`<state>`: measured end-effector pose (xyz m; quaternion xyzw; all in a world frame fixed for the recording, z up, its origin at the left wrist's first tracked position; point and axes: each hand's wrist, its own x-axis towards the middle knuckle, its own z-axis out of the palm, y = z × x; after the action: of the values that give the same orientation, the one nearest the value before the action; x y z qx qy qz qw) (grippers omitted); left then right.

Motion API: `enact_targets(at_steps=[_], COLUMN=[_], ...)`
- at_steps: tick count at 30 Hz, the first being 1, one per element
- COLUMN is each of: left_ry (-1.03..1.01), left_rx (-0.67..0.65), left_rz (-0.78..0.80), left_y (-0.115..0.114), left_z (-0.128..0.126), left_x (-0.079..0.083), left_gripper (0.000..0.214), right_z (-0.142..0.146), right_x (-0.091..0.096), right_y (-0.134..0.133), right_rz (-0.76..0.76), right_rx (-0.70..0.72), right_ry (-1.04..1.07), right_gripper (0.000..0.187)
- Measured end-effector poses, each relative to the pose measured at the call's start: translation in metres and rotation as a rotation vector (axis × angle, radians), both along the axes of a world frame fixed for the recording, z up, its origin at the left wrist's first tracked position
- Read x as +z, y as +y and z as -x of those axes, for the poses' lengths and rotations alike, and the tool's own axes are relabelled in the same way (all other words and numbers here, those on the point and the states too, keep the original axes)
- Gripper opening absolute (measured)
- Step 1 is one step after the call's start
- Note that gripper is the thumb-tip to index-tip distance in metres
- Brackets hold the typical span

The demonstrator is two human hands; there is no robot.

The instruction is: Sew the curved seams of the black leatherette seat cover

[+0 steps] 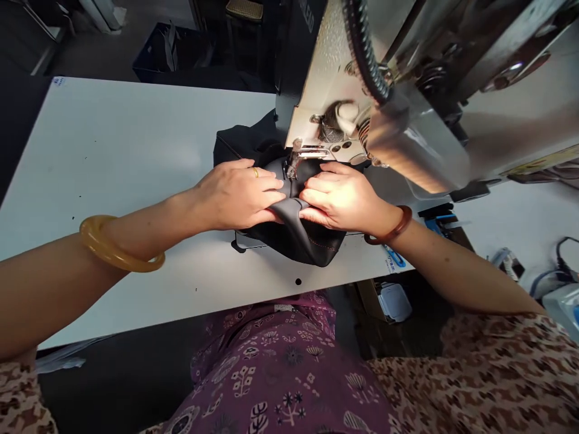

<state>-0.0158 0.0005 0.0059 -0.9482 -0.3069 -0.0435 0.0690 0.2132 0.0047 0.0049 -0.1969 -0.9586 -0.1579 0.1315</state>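
A black leather-like piece (296, 244) with orange stitching lies bunched on the white sewing table (113, 132), its seam running under the presser foot (293, 166) of an industrial sewing machine (325, 114). My left hand (237, 196) presses and grips the material to the left of the foot, with a gold ring on one finger. My right hand (337, 199) holds a folded edge of it just right of the foot. The needle area is partly hidden by the machine's metal parts. More dark fabric (248, 141) lies behind the foot.
A blue-handled tool (436, 222) lies beside the machine at the table's right. Cables and a white device (563, 304) sit at the far right. A dark blue crate (169, 57) stands on the floor beyond the table, and a pale box (393, 301) sits below its front edge.
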Motion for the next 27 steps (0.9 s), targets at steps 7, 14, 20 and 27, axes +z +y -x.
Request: enact_targets(at_steps=[7,14,20,27], left_ry=[-0.095,0.099,0.253,0.268], left_rx=[-0.02,-0.189,-0.249,-0.171], left_rz=[0.145,0.023,-0.101,-0.11], left_y=[-0.013,-0.008,-0.001,-0.003], left_z=[0.013,0.004,-0.005,-0.013], left_x=[-0.009,-0.001,0.008,0.007], left_gripper=[0.045,0.022,0.023,0.035], right_z=[-0.032,-0.044,-0.051,-0.048], right_x=[-0.004,-0.031,-0.013,-0.014], right_y=[-0.03,-0.056,-0.072,-0.067], right_rz=[0.072,0.103,0.094,0.31], right_rx=[-0.037,-0.029,-0.087,-0.05], right_ry=[0.047,-0.151,-0.032,0.07], right_gripper=[0.038,0.021,0.014,0.016])
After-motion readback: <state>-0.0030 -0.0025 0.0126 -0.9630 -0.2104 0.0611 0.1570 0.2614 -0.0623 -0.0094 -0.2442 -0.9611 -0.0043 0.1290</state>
